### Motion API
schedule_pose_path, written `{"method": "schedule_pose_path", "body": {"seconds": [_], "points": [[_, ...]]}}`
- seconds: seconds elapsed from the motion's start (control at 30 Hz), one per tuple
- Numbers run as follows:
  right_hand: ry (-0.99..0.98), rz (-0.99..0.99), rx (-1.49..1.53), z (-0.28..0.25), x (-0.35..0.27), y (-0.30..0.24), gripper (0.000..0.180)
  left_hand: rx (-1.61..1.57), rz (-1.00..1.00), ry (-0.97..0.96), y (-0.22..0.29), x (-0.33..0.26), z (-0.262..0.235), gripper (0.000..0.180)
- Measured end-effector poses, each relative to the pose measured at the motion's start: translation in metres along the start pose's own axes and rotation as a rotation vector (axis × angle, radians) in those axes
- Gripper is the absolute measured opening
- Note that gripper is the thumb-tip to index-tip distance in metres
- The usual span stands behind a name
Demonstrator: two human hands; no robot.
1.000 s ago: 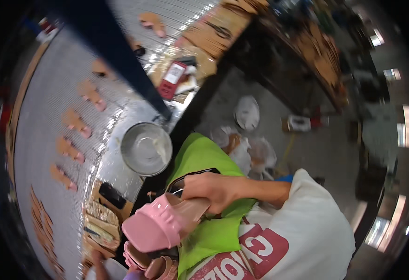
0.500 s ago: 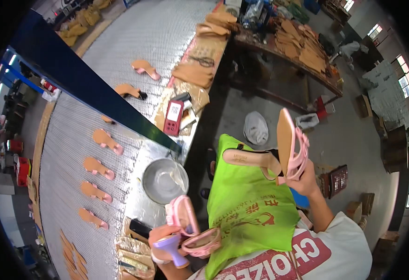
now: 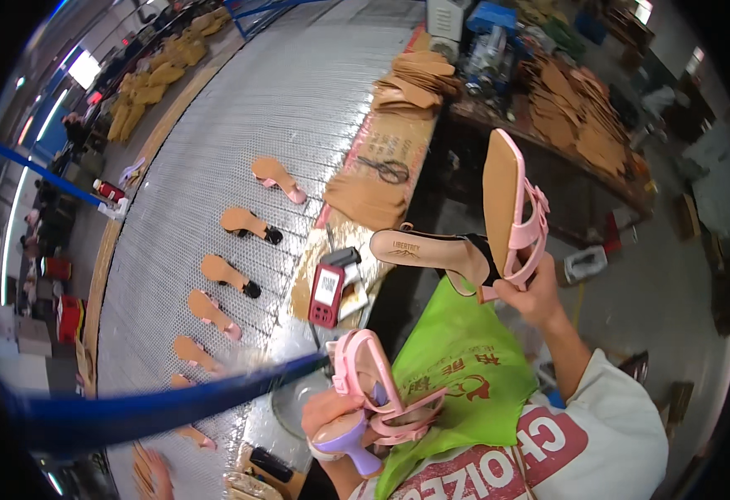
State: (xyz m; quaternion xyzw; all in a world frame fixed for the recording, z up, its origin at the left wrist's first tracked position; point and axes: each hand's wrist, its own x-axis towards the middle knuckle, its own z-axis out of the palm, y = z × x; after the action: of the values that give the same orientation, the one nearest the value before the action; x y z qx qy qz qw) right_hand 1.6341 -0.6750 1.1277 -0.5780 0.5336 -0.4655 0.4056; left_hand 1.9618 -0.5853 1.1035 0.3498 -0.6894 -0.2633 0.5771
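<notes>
My right hand (image 3: 531, 293) is raised and grips two sandals together: a pink strapped sandal (image 3: 515, 204) held upright, sole toward me, and a tan sandal with a black heel (image 3: 431, 252) pointing left. Low in the view, my left hand (image 3: 331, 417) holds a pink strappy sandal (image 3: 381, 392) mounted on a lilac shoe last (image 3: 344, 442). A green apron (image 3: 465, 375) covers my lap beneath both hands.
A metal mesh conveyor (image 3: 215, 167) carries a row of tan insoles with heels (image 3: 231, 275). A red handheld device (image 3: 327, 296), scissors (image 3: 390, 171) and stacks of tan insoles (image 3: 406, 83) lie along the bench edge. A blue bar (image 3: 148, 404) crosses the lower left.
My right hand lifted higher with the pink and tan sandals. My left hand with the pink sandal on the last stayed low. The view swung toward the conveyor.
</notes>
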Motion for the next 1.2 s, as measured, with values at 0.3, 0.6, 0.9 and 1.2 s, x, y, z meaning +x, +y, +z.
{"method": "schedule_pose_path", "body": {"seconds": [0.3, 0.6, 0.9, 1.2], "points": [[-0.131, -0.056, 0.157, -0.043, 0.427, 0.081, 0.037, -0.170, -0.695, 0.658, -0.215, 0.252, 0.137, 0.063], [0.025, 0.028, 0.192, -0.015, 0.662, 0.115, 0.025, 0.692, -0.590, 0.529, -0.506, 0.551, 0.142, 0.060], [0.135, -0.012, 0.154, 0.035, 0.763, 0.174, 0.030, 0.782, -0.994, 0.574, -0.785, 0.591, 0.136, 0.033], [-0.005, -0.180, -0.120, 0.102, 0.948, 0.249, 0.021, -0.362, -1.248, 0.630, -0.809, 0.570, 0.052, 0.033]]}}
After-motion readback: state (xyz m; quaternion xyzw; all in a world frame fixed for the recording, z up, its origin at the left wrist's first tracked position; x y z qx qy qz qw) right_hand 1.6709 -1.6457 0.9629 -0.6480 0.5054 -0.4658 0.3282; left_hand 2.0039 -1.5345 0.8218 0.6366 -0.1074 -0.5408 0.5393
